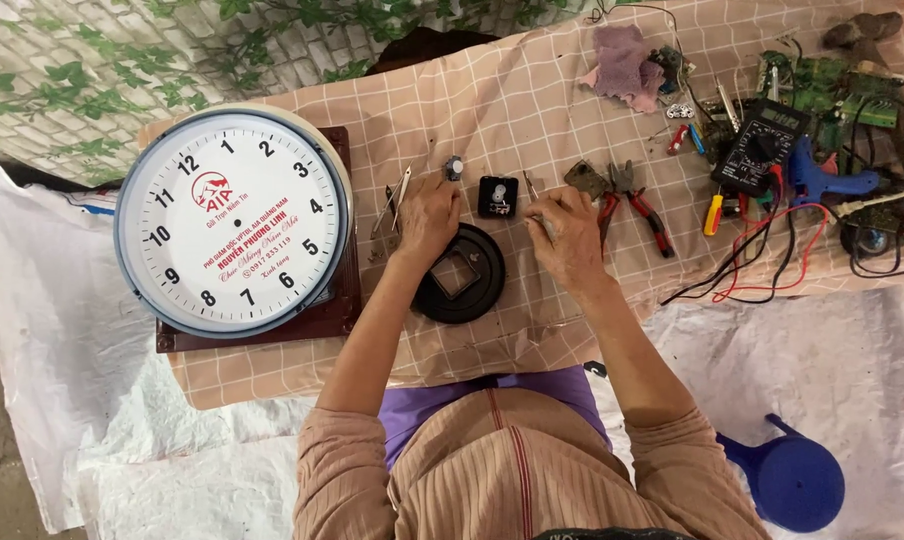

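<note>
My left hand [427, 220] rests palm down on the checked cloth, its fingertips by a small dark knob-like part [454, 168]. My right hand [564, 238] is closed around a thin metal tool [534, 200] whose tip points up toward a small black square clock movement [497, 196]. Between my hands lies a round black back cover [460, 275] with a square hole. A pair of tweezers [396, 203] lies just left of my left hand.
A large round wall clock face without hands [230, 220] lies on a dark red board [340, 300] at the left. Red-handled pliers [634, 205], a multimeter [762, 145], a blue glue gun [822, 180], wires and circuit boards crowd the right. A blue plastic jug [794, 478] stands on the floor sheet.
</note>
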